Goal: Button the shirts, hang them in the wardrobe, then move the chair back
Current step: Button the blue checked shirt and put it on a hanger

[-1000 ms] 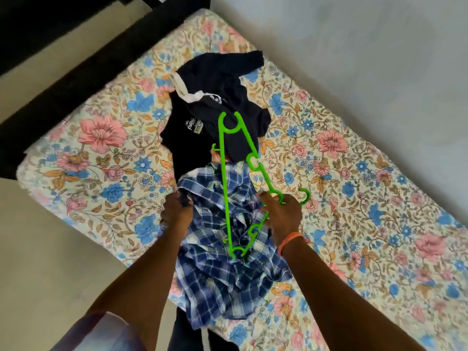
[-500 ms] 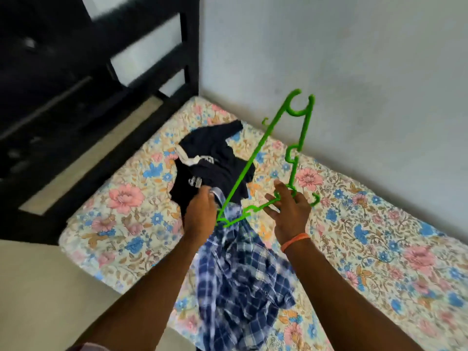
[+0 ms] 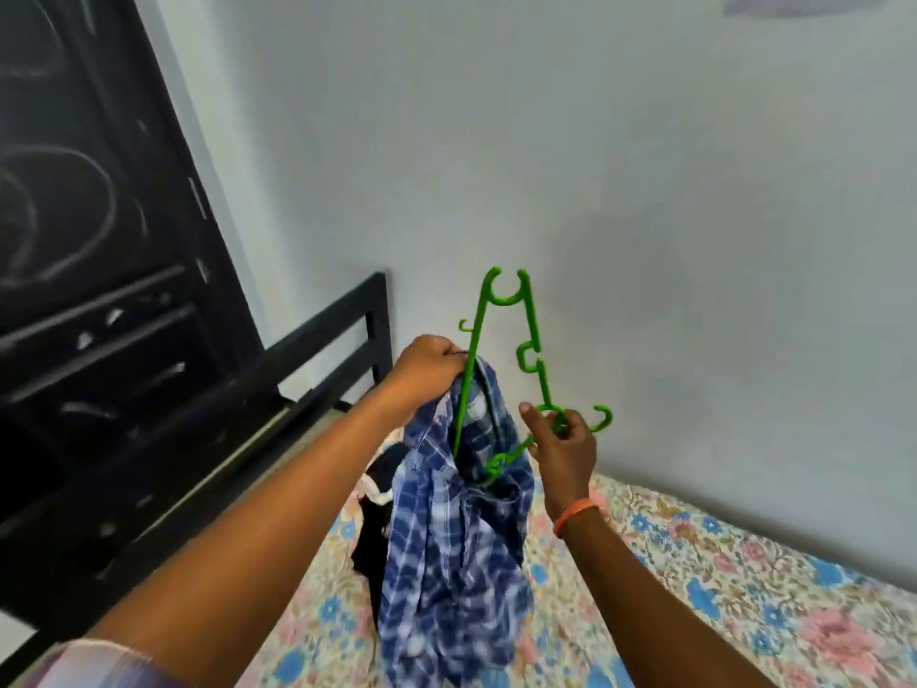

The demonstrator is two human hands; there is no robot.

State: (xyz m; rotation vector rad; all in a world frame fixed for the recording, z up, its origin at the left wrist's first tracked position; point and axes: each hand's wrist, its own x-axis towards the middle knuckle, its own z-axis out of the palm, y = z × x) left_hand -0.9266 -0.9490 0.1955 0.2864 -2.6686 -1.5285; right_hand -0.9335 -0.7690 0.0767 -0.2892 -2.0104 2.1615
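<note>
A blue plaid shirt [image 3: 456, 553] hangs in the air above the bed, bunched and blurred. My left hand [image 3: 427, 367] grips its collar at the top. A green plastic hanger [image 3: 533, 362] stands tilted on end beside it, with its lower end pushed into the shirt's neck opening. My right hand [image 3: 563, 441] pinches the hanger near its hook. A dark navy shirt [image 3: 374, 533] lies on the bed below, mostly hidden behind the plaid one.
The bed has a floral sheet [image 3: 694, 578] and a black metal frame [image 3: 347, 325] at its far end. A dark cabinet [image 3: 89, 290] stands at the left. A pale wall [image 3: 645, 191] rises right behind the bed.
Both hands have risen, lifting the plaid shirt off the bed. The hanger has swung upright, and its lower end is now inside the collar. The camera has tilted up toward the wall.
</note>
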